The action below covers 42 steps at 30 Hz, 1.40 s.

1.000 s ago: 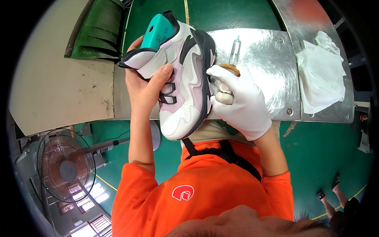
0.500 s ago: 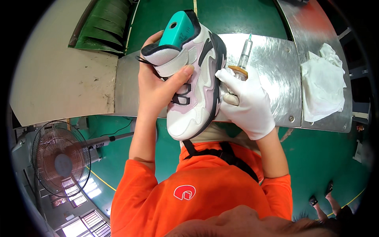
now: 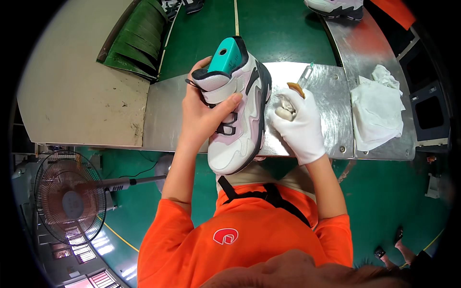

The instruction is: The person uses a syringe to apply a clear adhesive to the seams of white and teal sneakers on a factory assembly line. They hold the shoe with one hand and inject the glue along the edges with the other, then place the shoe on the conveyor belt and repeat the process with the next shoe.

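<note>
My bare left hand (image 3: 204, 115) is wrapped round a white and pale-pink sneaker (image 3: 246, 127) with a black-edged sole, thumb across its laces. The sneaker is held toe toward me, its sole facing right. A teal shoe last (image 3: 225, 58) fills its opening. To the right of the sole, apart from it, my white-gloved right hand (image 3: 307, 127) is closed round a clear syringe (image 3: 305, 75). Its green-based needle end points away from me, and a brown flange shows at the fingers. Something whitish is tucked in that palm; I cannot make out what.
A metal plate (image 3: 163, 113) lies under my hands, before a green conveyor belt (image 3: 269, 41). White cloths (image 3: 377, 113) rest at the right. Another sneaker (image 3: 336, 7) stands far right, and more shoes (image 3: 185, 6) far left. A pedestal fan (image 3: 72, 201) is at left.
My right hand with the syringe has drawn away from the sole, leaving a gap. The view has shifted, and shoes now show at the far edge.
</note>
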Each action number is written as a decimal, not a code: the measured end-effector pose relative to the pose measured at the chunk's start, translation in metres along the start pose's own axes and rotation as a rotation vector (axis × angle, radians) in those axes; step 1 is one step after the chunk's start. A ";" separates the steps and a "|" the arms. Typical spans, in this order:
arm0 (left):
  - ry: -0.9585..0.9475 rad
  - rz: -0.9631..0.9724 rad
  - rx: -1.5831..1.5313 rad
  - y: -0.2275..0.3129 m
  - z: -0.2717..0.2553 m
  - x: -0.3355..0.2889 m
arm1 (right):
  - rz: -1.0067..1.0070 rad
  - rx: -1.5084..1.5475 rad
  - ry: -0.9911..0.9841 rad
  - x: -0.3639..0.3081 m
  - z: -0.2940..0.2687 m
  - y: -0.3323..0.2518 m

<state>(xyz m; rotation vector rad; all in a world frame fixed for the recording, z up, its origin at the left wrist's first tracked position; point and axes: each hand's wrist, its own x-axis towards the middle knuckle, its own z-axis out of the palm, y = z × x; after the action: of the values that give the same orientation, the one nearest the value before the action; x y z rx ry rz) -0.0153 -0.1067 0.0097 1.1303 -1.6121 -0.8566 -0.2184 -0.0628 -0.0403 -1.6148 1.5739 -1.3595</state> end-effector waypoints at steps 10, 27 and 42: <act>0.008 -0.001 -0.028 0.001 -0.001 -0.001 | 0.026 -0.057 -0.055 0.012 0.010 0.009; -0.008 -0.011 0.041 0.006 0.000 -0.003 | 0.022 0.011 0.016 0.012 0.018 0.014; 0.132 -0.026 -0.199 -0.018 -0.015 0.001 | -0.015 0.024 0.122 0.006 -0.003 0.027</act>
<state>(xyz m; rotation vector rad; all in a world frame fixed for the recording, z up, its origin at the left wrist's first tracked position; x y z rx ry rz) 0.0040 -0.1138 -0.0017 1.0462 -1.3747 -0.9177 -0.2337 -0.0731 -0.0614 -1.5585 1.6108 -1.5048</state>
